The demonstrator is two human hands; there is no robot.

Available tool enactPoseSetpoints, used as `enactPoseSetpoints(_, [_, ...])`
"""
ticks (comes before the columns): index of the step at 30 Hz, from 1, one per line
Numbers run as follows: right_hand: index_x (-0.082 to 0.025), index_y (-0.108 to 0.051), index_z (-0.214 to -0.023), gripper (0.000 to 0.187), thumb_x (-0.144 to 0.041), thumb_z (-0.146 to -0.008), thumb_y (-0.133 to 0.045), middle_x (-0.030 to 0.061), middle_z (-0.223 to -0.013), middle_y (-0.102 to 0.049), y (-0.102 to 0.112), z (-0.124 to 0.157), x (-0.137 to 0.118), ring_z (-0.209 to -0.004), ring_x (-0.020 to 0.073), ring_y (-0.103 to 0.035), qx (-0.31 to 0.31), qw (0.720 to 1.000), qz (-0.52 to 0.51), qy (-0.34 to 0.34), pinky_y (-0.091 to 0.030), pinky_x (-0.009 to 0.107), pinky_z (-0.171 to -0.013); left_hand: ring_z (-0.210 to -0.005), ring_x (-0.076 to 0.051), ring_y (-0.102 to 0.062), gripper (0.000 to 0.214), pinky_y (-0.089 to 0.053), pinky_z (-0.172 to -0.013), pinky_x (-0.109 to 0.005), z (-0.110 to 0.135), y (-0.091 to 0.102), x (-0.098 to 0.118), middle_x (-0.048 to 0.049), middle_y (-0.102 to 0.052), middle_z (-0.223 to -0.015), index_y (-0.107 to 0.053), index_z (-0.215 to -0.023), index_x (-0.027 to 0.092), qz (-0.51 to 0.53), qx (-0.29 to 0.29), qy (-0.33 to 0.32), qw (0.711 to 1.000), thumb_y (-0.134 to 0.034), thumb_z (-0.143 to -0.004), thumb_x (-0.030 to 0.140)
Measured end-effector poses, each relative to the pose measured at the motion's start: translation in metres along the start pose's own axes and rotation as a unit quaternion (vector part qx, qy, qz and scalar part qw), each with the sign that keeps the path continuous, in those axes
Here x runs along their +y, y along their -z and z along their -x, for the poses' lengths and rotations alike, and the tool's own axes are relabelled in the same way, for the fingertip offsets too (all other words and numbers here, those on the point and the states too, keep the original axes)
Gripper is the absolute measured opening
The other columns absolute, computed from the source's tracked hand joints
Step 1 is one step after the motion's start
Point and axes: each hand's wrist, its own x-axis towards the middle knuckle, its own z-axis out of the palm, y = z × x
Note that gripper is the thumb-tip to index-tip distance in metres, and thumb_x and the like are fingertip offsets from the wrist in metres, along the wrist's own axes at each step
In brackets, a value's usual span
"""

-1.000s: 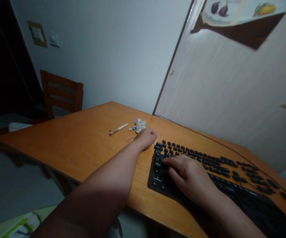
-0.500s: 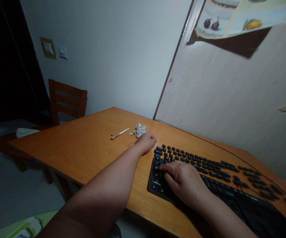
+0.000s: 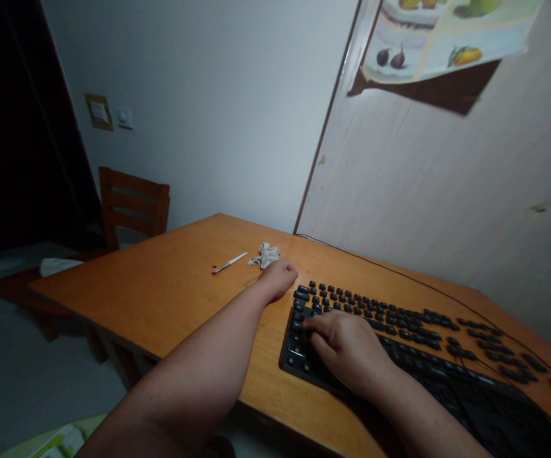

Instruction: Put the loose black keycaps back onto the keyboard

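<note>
My right hand is over the left end of a black keyboard. Its index fingertip touches a black keycap on the keyboard's left edge, with the thumb bent close by. Bare key posts show on the keyboard's near left corner. Curled into a fist, my left hand rests on the table beyond the keyboard's left corner; its palm side is hidden. Just behind the fist lies a crumpled grey cloth. Loose keycaps lie in rows on the table along the keyboard's far side.
A white toothbrush lies left of the cloth on the wooden table. A black cable runs along the wall. There is a wooden chair at the far left, and a green stool at lower left.
The view has shifted slightly, so the table and wall sit a little lower. Both hands keep nearly the same places, the right fingertips still at the same keycap.
</note>
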Motion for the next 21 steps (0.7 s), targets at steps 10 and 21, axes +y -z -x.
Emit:
enactPoseSetpoints(10, [-0.028,-0.075,-0.098,0.032,-0.016,-0.084,-0.049,0.0002,-0.099,-0.076,0.004,0.0,0.007,-0.092,0.0207,-0.07,0.018,0.999,-0.034,-0.009,-0.051,0.034,-0.084,-0.066,-0.013,-0.056,0.017,-0.041,-0.06,-0.022,0.001,0.003,0.001,-0.0015,-0.065,-0.073,-0.064,-0.082,0.015,-0.004,-0.011,-0.001,1.0,-0.054,-0.078,0.028])
enactPoseSetpoints(21, [-0.023,-0.072,-0.109,0.029,-0.023,-0.09,-0.049,0.0038,-0.107,-0.074,0.032,0.011,0.025,-0.098,0.0204,-0.068,0.286,0.952,-0.099,-0.036,-0.051,0.036,-0.089,-0.062,-0.012,-0.053,0.016,-0.037,-0.056,-0.022,0.005,0.007,0.006,0.0003,-0.06,-0.066,-0.061,-0.078,0.015,0.02,-0.022,0.003,1.0,-0.054,-0.076,0.029])
